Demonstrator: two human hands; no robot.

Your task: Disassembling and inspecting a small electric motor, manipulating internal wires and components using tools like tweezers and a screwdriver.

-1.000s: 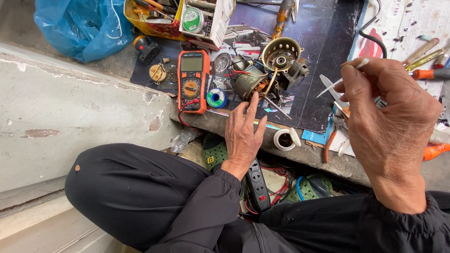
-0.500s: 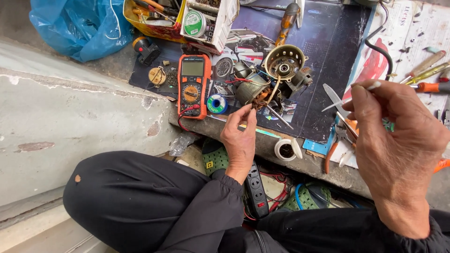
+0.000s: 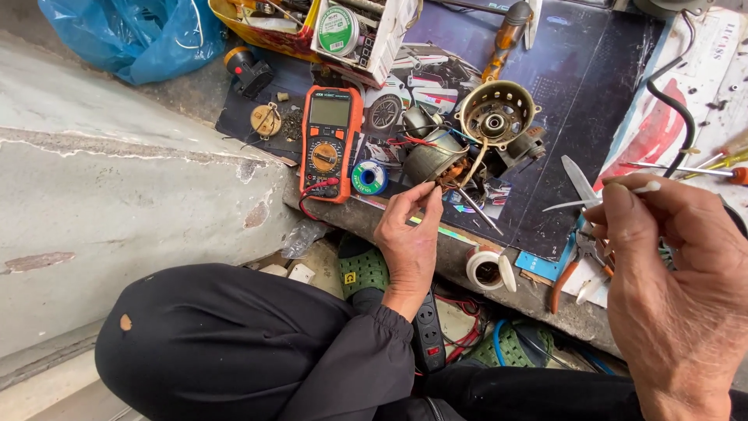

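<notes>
The right hand [image 3: 686,296] pinches a thin white wire [image 3: 592,201] in a closed grip, its end jutting leftward. The left hand [image 3: 409,242] closes fingertips on a copper lead just below the small motor [image 3: 432,160], right of the orange multimeter [image 3: 329,140]

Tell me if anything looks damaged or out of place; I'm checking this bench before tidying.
The small motor is taken apart, its perforated end cap lying loose beside it with wires trailing. The left hand touches its wires. The concrete ledge is chipped and cracked.
</notes>
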